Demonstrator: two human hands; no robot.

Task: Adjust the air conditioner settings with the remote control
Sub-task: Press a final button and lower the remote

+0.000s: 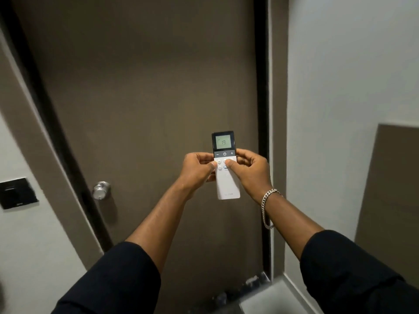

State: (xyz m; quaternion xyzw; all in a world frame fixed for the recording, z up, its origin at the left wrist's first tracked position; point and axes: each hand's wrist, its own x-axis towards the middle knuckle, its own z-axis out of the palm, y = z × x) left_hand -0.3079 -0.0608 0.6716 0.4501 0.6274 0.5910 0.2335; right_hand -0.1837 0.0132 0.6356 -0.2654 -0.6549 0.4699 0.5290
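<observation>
Brown door fills the background, silver knob low on its left side. Up front, both hands grasp the white remote: left hand and right hand clasp its sides, thumbs on the buttons. Screen reads 19, I think.

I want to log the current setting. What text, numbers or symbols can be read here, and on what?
"19": on the lit screen of the remote control.
"−", power symbol, "+": on the dark strip below the screen.
Faint logo near the remote's bottom end: too blurred to read.
Black wall panel: no legible marking.
</observation>
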